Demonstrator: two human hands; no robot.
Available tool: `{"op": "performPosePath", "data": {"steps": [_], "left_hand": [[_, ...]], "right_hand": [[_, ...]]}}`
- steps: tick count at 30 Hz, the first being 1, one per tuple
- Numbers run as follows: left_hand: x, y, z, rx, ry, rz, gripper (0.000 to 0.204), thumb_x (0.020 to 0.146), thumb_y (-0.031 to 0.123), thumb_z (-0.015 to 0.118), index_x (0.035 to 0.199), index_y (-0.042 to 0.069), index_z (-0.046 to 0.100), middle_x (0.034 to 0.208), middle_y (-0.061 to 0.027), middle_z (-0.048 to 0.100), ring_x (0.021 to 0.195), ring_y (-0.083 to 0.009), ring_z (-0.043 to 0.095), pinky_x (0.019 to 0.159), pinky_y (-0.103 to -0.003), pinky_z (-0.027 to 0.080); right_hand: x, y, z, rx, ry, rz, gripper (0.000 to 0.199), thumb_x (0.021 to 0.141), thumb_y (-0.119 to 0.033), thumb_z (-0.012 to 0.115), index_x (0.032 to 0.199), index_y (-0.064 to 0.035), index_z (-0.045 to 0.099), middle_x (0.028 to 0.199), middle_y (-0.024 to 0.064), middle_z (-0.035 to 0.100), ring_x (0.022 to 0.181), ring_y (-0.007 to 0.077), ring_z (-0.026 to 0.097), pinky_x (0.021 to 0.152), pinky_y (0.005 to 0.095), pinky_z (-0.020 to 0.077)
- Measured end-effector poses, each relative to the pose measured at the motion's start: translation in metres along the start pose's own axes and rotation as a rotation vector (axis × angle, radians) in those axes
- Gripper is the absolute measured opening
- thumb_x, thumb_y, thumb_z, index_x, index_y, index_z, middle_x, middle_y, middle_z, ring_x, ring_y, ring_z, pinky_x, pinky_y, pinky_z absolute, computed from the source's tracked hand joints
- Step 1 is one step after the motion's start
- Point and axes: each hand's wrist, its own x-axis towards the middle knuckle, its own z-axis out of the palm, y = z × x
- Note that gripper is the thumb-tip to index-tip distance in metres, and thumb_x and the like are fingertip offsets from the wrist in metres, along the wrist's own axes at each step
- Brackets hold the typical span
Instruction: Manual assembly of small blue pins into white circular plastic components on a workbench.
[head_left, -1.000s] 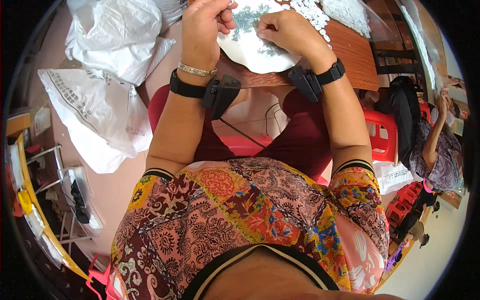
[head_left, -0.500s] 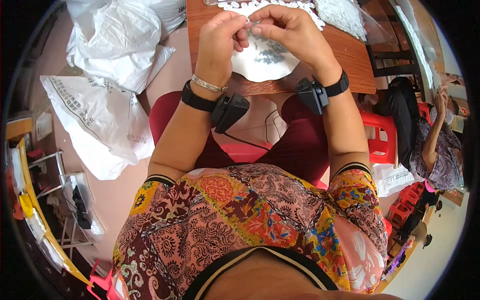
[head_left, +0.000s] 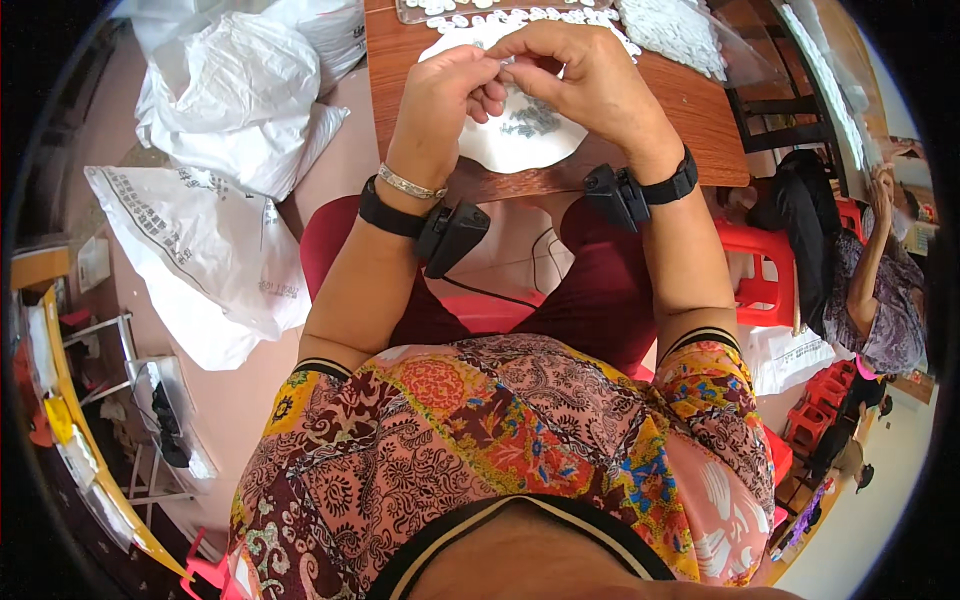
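While both hands meet above the desk, the scene reads so:

Left hand: the left hand [head_left: 440, 105] is curled, its fingertips [head_left: 490, 92] pinched together against those of the other hand; whether this grip is clamped on anything cannot be told, the piece being too small to see.
Right hand: the right hand [head_left: 590, 85] arches over from the right, its fingertips [head_left: 520, 72] bent down to meet the left ones, grip drawn together; what lies in it is hidden.
White plate: the white plate [head_left: 520, 150] lies on the desk just below the joined fingers, with a small heap of grey bits [head_left: 535, 118] in its middle.
Desk: the brown wooden desk [head_left: 690, 115] carries the plate near its front edge.
White pieces: rows of small white pieces [head_left: 540, 17] lie beyond the hands, and a clear bag of white pieces [head_left: 680, 30] sits to the right.
Wrists: each wrist wears a black band with a black device; the left one also has a silver bracelet [head_left: 410, 185].
Floor: white plastic bags [head_left: 220, 110] lie to the left of the desk.
Right edge: another person [head_left: 880, 290] sits well apart near red stools [head_left: 760, 270].
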Motion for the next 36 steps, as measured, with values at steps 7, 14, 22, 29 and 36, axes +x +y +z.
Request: {"op": "performPosePath", "data": {"steps": [7, 14, 22, 29, 36], "left_hand": [[-0.003, 0.008, 0.002, 0.065, 0.027, 0.03, 0.022, 0.087, 0.02, 0.051, 0.083, 0.001, 0.061, 0.067, -0.0019, 0.057, 0.059, -0.0077, 0.051, 0.054, -0.02, 0.038], [-0.002, 0.007, 0.005, 0.144, 0.004, 0.052, 0.02, 0.088, 0.02, 0.051, 0.083, 0.002, 0.06, 0.066, -0.0004, 0.056, 0.059, -0.0068, 0.05, 0.055, -0.02, 0.038], [0.0, 0.001, 0.006, 0.44, -0.004, 0.383, 0.014, 0.08, 0.011, 0.057, 0.083, -0.002, 0.06, 0.07, -0.0044, 0.055, 0.063, -0.012, 0.049, 0.056, -0.026, 0.038], [-0.002, 0.003, 0.005, 0.487, 0.02, 0.414, 0.014, 0.077, 0.009, 0.058, 0.081, -0.005, 0.06, 0.07, -0.0064, 0.054, 0.061, -0.0121, 0.048, 0.057, -0.025, 0.038], [0.0, 0.006, -0.002, 0.043, 0.005, 0.123, 0.019, 0.084, 0.011, 0.053, 0.08, -0.005, 0.064, 0.074, -0.0065, 0.062, 0.064, -0.0101, 0.055, 0.061, -0.021, 0.042]], "right_hand": [[0.004, 0.011, 0.0, 0.732, 0.05, 0.279, 0.009, 0.087, -0.008, 0.062, 0.094, -0.0017, 0.061, 0.071, -0.003, 0.057, 0.061, 0.0035, 0.05, 0.053, 0.0177, 0.0401], [0.006, 0.019, 0.004, 0.949, 0.008, 0.315, 0.009, 0.089, -0.012, 0.061, 0.092, -0.0037, 0.058, 0.068, -0.0033, 0.055, 0.057, 0.0029, 0.048, 0.049, 0.0161, 0.0354], [0.007, 0.012, 0.011, 0.824, 0.034, 0.335, 0.008, 0.091, -0.011, 0.057, 0.088, -0.0041, 0.056, 0.067, -0.0052, 0.052, 0.057, 0.0024, 0.043, 0.049, 0.0159, 0.0333], [0.007, 0.007, 0.007, 0.812, -0.062, 0.347, 0.01, 0.091, -0.013, 0.057, 0.085, -0.0047, 0.057, 0.067, -0.0056, 0.051, 0.059, 0.0026, 0.042, 0.051, 0.0174, 0.0338], [-0.002, 0.02, 0.001, 0.777, -0.115, 0.348, 0.018, 0.087, -0.012, 0.062, 0.101, -0.0019, 0.065, 0.084, 0.0009, 0.065, 0.077, 0.0061, 0.058, 0.07, 0.0204, 0.0472]]}}
